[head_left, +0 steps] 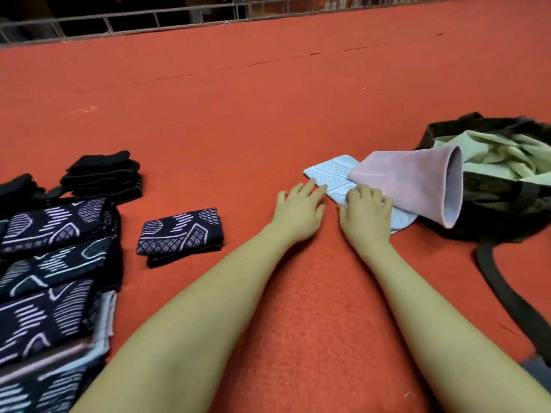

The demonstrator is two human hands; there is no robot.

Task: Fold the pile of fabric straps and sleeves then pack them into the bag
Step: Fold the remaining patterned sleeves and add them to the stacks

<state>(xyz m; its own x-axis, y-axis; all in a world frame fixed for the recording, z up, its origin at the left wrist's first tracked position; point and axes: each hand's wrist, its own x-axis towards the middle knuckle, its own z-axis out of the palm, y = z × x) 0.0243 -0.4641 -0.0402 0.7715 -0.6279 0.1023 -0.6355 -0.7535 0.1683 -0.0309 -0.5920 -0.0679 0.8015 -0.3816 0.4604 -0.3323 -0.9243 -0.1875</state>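
A pale blue patterned sleeve (331, 171) lies flat on the red surface, partly under a pink sleeve (414, 180) that leans against the dark bag (501, 201). My right hand (365, 208) rests on the blue sleeve's near edge, fingers curled at its border. My left hand (299, 204) lies flat beside it, fingertips touching the sleeve's left edge. A folded dark patterned piece (180, 234) sits alone to the left. Stacks of folded patterned pieces (53, 263) and black folded straps (104, 177) lie at the far left.
The bag holds pale green fabric (495, 150), and its dark strap (512, 296) trails toward me on the right. A metal railing (149, 22) borders the far edge of the red surface (268, 99).
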